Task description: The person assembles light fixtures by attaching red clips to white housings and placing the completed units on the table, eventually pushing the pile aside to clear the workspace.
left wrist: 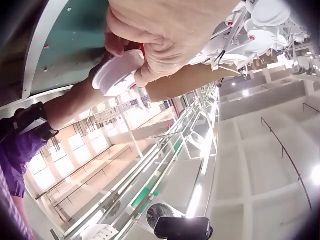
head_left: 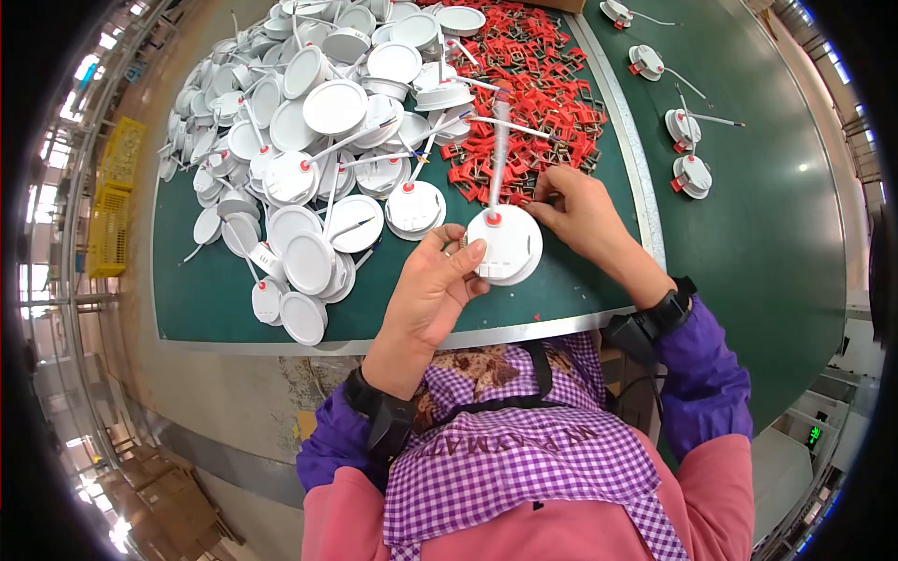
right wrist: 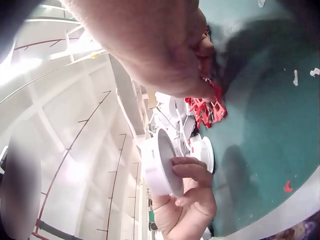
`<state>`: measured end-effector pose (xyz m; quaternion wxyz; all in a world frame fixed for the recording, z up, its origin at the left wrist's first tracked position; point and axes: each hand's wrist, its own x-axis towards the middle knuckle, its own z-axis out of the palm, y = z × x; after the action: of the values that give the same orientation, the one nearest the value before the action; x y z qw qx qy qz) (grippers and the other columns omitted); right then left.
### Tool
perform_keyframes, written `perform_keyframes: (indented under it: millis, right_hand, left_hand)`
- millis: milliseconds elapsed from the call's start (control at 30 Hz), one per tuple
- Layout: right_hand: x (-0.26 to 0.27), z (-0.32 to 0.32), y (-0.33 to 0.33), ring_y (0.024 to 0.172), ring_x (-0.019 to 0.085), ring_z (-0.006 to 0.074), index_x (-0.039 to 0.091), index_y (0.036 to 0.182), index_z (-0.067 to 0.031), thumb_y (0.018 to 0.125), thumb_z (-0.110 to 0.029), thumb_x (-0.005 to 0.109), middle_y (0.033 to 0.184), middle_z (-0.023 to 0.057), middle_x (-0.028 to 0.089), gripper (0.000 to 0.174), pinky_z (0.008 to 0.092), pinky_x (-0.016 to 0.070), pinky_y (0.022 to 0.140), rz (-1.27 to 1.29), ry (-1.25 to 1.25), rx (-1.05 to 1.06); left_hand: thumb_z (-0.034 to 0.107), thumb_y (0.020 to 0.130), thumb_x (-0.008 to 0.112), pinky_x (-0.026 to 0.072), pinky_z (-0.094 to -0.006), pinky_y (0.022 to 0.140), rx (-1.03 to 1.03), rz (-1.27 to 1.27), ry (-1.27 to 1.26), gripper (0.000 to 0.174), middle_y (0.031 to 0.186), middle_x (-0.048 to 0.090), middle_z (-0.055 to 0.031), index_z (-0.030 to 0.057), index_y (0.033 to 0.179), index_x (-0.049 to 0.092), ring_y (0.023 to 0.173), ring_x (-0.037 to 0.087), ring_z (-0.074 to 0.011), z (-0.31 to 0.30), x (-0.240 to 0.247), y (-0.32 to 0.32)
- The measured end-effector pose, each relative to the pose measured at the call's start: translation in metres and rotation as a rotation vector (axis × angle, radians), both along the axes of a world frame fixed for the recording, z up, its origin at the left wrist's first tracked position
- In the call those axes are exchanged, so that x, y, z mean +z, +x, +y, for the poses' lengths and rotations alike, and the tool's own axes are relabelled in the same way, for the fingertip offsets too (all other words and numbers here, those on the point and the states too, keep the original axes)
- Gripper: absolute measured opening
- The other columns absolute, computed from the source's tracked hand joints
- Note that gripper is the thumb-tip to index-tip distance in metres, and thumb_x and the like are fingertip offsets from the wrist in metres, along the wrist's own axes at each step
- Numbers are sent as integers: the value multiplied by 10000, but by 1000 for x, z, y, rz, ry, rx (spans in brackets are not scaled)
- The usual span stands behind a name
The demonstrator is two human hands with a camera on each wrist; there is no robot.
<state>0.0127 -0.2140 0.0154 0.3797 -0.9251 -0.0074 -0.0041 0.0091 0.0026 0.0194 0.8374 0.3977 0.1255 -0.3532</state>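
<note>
My left hand (head_left: 432, 288) grips a round white downlight (head_left: 510, 251) near the table's front edge, thumb on its back face and fingers behind. A white cable rises from a red grommet on the light, blurred in the head view. At the near edge of a heap of red spring clips (head_left: 533, 93), my right hand (head_left: 587, 213) has its thumb and index finger together on a red clip (right wrist: 217, 91). The hand partly hides that clip. In the right wrist view, the downlight's smooth front disc shows, with left fingertips on it.
A large pile of white downlights (head_left: 337, 107) with cables covers the table's left half. Beyond a metal rail (head_left: 638, 178), several downlights (head_left: 692, 176) with red clips stand spaced on a green surface. Yellow crates (head_left: 108, 229) are on the far left; cardboard boxes (head_left: 164, 496) lie below.
</note>
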Motion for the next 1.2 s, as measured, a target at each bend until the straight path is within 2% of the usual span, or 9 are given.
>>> perform_keyframes:
  millis: [100,133,233,400,467,567,800,900,1200]
  right_hand:
    - [11,-1,-8,618,625,198,519,836,5,796,-91,651,757,114,603,169,306,479,560,211,280,-142]
    - [8,-2,-12,593,618,128,513,858,10,837,-61,606,750,84,600,119,244,472,529,149,476,-168]
    - [16,-6,-21,617,608,105,526,895,14,845,-48,596,757,57,596,106,228,477,544,150,694,-194]
    - [27,1,-36,603,607,118,576,889,7,830,-44,604,758,52,613,82,258,469,540,57,439,-217]
    - [28,11,-42,614,624,211,599,882,-5,798,-41,629,770,96,623,96,312,478,548,-189,135,-155]
    - [28,21,-46,664,619,290,610,905,-24,773,-53,649,791,136,614,140,352,488,568,-283,17,-144]
    - [31,27,-46,669,620,277,629,938,-16,777,-3,641,769,114,615,162,343,491,576,-430,66,-103]
    - [37,24,-44,652,615,264,644,911,-14,773,-6,650,752,111,611,138,332,489,569,-376,171,-158]
    - [31,33,-45,639,605,276,626,891,-14,779,-18,646,740,113,599,114,344,479,551,-419,61,-137]
  left_hand:
    - [55,826,657,515,-291,681,-72,-29,-49,389,1020,590,-58,37,1155,452,881,602,-145,-4,7,2]
    - [57,825,657,527,-290,676,-84,-50,-26,380,1030,592,-67,28,1146,456,875,609,-147,-5,6,2]
    - [51,818,657,547,-294,685,-63,-104,35,347,1018,594,-78,11,1108,469,868,621,-158,-11,5,1]
    - [13,795,666,556,-308,706,24,-216,167,277,938,591,-85,4,999,478,855,619,-157,-24,3,-2]
    - [-16,795,653,560,-345,754,46,-355,234,277,1025,606,-138,4,1001,469,907,633,-198,-27,-5,-4]
    - [-34,784,660,557,-345,770,70,-453,274,285,1008,604,-137,-1,989,464,907,628,-186,-31,-8,-5]
    - [-57,788,648,546,-321,790,124,-561,293,269,980,601,-129,-7,972,458,903,617,-169,-32,-12,-7]
    - [-27,797,664,479,-234,753,158,-531,243,249,935,576,-66,1,959,477,846,565,-89,-35,-8,-8]
    - [-37,835,622,488,-243,785,181,-688,209,341,1034,587,-66,-43,1157,509,922,572,-109,-40,-12,-12]
